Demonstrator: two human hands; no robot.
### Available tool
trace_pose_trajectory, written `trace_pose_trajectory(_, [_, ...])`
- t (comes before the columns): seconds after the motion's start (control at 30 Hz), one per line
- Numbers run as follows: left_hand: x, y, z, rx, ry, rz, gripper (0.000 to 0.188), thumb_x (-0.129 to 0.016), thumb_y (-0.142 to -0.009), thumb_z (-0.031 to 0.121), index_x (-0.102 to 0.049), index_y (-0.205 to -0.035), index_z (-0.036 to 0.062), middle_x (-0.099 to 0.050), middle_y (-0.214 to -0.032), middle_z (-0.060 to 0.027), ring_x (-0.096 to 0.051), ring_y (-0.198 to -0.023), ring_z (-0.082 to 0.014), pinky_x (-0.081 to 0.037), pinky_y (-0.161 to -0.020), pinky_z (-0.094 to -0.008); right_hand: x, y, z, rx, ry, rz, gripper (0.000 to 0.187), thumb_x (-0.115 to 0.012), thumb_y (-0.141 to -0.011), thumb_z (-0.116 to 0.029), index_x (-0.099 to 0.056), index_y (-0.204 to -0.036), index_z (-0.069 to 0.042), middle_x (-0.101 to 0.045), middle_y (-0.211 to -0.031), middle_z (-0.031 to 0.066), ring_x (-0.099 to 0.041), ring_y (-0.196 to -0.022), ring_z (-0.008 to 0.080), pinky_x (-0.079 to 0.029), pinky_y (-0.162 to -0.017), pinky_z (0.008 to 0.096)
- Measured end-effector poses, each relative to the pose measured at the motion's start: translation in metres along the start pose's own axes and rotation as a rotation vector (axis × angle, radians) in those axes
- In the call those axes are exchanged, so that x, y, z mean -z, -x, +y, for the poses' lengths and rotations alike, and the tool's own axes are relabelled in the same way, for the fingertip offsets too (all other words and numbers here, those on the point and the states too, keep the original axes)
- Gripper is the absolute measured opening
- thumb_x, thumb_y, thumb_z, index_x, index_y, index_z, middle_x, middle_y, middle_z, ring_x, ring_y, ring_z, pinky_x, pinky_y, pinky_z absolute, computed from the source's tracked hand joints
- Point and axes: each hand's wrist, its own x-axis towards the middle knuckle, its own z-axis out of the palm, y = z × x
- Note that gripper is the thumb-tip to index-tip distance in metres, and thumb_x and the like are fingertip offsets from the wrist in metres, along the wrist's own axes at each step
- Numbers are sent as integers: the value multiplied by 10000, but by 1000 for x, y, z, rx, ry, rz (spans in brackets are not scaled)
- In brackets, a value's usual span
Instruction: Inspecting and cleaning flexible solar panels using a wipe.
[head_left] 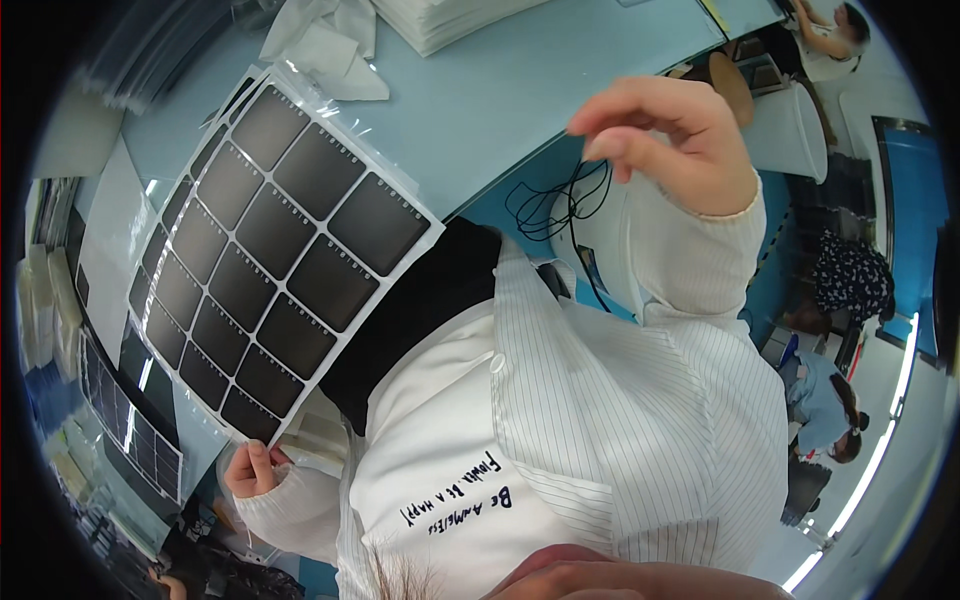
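My left hand (255, 468) is closed on the lower corner of a sheet of dark rectangular labels (262, 245), thumb on top. The sheet has a white backing, rounded dark panels in rows and clear plastic along its edges. It stands tilted in front of me, with a similar sheet partly showing behind it. Up to the right, my right hand (680, 140) is raised beyond the table's edge, away from the sheet. Its fingers curl loosely towards the thumb, a small gap between the tips, and nothing shows in them.
On the light-blue table (470, 75) lie a white stack (450, 20) and crumpled white sheets (325, 45). Another dark-panelled sheet (130, 420) lies at left. Black cables (570, 200) hang beside a white bin (790, 130) at right. Other people (825, 400) are further off.
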Motion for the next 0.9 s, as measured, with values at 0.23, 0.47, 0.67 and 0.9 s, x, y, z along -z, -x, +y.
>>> trace_pose_trajectory(0.23, [-8, 20, 13, -7, 305, -4, 320, -571, -863, 249, -564, -698, -25, -549, -551, -76, -481, -417, -136, -392, -420, -242, -32, -34, 0, -143, -145, -325, 172, -621, -808, -89, -634, -941, 19, -630, -736, 62, -557, -551, 90, -439, -506, 193])
trace_pose_trajectory(0.47, [-13, 26, 61, -182, 733, -421, 158, -540, -807, 80, -552, -719, -51, -536, -541, -126, -466, -380, -149, -376, -343, -244, -75, -39, 27, -149, -383, -942, 526, -684, -773, -238, -494, -1209, -12, -636, -993, 125, -617, -674, 134, -483, -608, 234])
trace_pose_trajectory(0.67, [0, 24, 70, -156, 681, -596, 169, -523, -834, 80, -577, -748, -56, -594, -630, -120, -543, -489, -161, -420, -452, -247, -78, -38, 42, -178, -954, -1041, 613, -684, -772, -194, -412, -1261, 57, -578, -1121, 186, -635, -809, 172, -501, -658, 230])
trace_pose_trajectory(0.9, [14, 19, 57, -274, 529, -802, 162, -509, -837, 73, -578, -742, -38, -592, -667, -95, -555, -543, -160, -419, -506, -255, -79, -29, 48, -328, -967, -903, 519, -639, -816, -180, -443, -1240, 45, -611, -1001, 175, -652, -797, 218, -512, -623, 243])
